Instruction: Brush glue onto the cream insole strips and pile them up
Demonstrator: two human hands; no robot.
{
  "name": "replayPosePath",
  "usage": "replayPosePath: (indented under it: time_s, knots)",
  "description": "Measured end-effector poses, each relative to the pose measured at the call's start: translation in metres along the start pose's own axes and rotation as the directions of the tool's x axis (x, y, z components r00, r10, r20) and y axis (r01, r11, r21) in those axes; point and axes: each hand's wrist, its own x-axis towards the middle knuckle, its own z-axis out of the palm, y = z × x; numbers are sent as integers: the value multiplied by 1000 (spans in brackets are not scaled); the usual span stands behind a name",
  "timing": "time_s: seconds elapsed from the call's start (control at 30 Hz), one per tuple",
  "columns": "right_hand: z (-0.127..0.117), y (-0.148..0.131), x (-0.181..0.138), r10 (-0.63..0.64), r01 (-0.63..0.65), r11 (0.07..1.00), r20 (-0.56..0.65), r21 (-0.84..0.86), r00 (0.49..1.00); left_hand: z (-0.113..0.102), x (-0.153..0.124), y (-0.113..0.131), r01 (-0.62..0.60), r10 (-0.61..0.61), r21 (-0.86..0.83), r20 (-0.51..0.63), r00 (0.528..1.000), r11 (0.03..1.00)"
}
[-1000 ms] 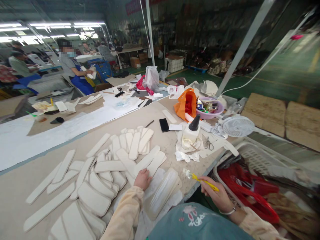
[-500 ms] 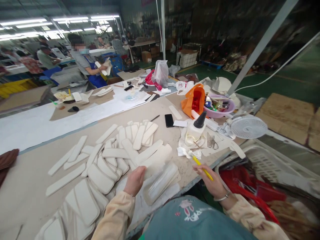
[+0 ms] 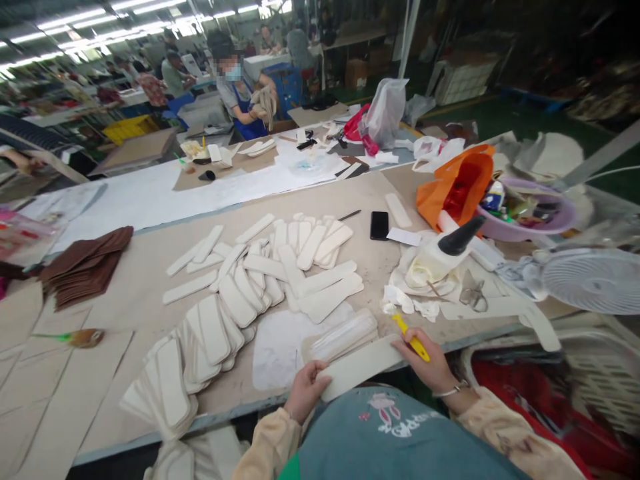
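My left hand is closed on the left end of a flat off-white strip, thumb on top. The strip lies slantwise between my hands, at the table's front edge. My right hand grips a yellow-handled brush, its tip hard to make out. Those same fingers pinch the strip's right end. Just beyond the strip is a small stack of similar pieces with a shiny, streaked top. Many loose off-white pieces spread in overlapping rows to the left. Crumpled white tissue lies near the brush tip.
A black-nozzled bottle, a phone and small scissors lie to the right, near a white fan and orange bag. Folded brown pieces sit left. A co-worker stands across the table.
My left hand has drawn a strip from the pile toward my apron, and my right fingers have come onto its other end. The view has turned left, showing the brown pieces.
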Motion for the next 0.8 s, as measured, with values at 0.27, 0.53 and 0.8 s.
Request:
replayPosePath:
  time_s: [0.27,0.53,0.8]
  knots:
    - [27,14,33,-137,164,968,145,-189,980,-18,16,-39,126,-86,68,-424,902,990]
    - [50,27,61,-209,250,921,164,-299,964,-26,50,-29,206,26,370,-534,845,906]
    - [60,31,67,-176,235,903,188,-359,966,-28,58,-27,260,40,513,-502,864,818]
